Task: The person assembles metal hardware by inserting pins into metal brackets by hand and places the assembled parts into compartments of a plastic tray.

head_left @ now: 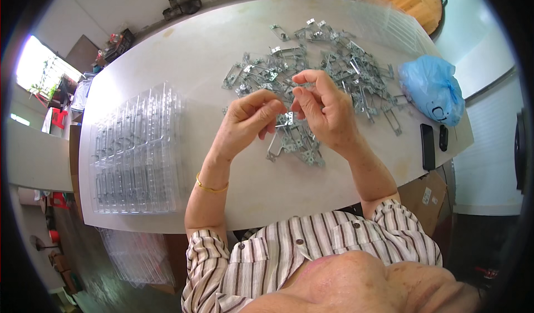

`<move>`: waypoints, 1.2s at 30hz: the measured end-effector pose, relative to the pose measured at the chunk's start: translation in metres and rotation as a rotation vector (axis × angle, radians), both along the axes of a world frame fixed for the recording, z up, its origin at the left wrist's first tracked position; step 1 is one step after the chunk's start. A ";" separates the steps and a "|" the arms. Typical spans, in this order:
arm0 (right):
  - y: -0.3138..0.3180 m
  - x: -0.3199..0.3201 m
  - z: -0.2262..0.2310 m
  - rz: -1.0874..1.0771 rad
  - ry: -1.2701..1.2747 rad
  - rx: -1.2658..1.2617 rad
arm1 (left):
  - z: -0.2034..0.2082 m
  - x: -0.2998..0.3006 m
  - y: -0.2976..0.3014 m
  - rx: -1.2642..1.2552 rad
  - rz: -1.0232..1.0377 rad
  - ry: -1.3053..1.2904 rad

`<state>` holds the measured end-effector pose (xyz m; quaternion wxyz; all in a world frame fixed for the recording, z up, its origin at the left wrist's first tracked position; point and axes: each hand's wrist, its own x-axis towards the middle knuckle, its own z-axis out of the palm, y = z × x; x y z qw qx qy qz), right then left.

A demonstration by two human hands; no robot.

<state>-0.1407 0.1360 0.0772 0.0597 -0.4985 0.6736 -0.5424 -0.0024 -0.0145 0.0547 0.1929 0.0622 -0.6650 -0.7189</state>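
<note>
Over a loose pile of thin silver metal brackets (300, 143), both my hands are raised close together. My left hand (247, 121) is closed, thumb and forefinger pressed together. Whatever its fingertips hold is too small to make out against the pile. Just to the right, my right hand (331, 112) has its fingers curved, with a gap between forefinger and thumb. I see nothing plainly held in it. More metal brackets (356, 68) spread behind my hands. To the left lies a clear plastic tray (177, 146), its slots holding rows of metal parts.
A blue plastic bag (431, 85) sits at the table's right side, near a black phone (427, 146) and a small dark object (443, 137). Clear plastic trays (389, 23) lie at the far right corner. More clear trays (136, 257) are stacked below the table's left front edge.
</note>
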 end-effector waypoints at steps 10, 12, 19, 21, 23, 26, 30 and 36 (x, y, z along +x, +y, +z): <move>0.003 -0.006 0.005 0.224 -0.406 0.151 | 0.003 0.004 0.004 -0.255 0.077 -0.151; 0.003 -0.010 0.004 0.266 -0.445 0.154 | 0.001 0.003 0.004 -0.275 0.084 -0.146; -0.003 -0.017 -0.005 0.219 -0.447 0.103 | 0.010 -0.001 0.009 -0.509 0.177 -0.094; -0.002 -0.024 -0.009 0.203 -0.288 0.146 | 0.008 -0.002 0.009 -0.591 0.186 -0.096; -0.003 -0.025 -0.013 0.202 -0.282 0.124 | 0.004 -0.003 0.010 -0.711 0.209 -0.058; -0.004 -0.024 -0.016 0.103 -0.046 -0.003 | 0.003 -0.004 0.014 -0.738 0.179 -0.085; -0.002 -0.021 -0.010 0.100 -0.259 -0.104 | 0.001 -0.001 0.013 -0.627 0.103 -0.107; 0.003 -0.018 0.000 0.051 -0.362 -0.021 | 0.005 -0.001 0.001 0.115 0.032 -0.022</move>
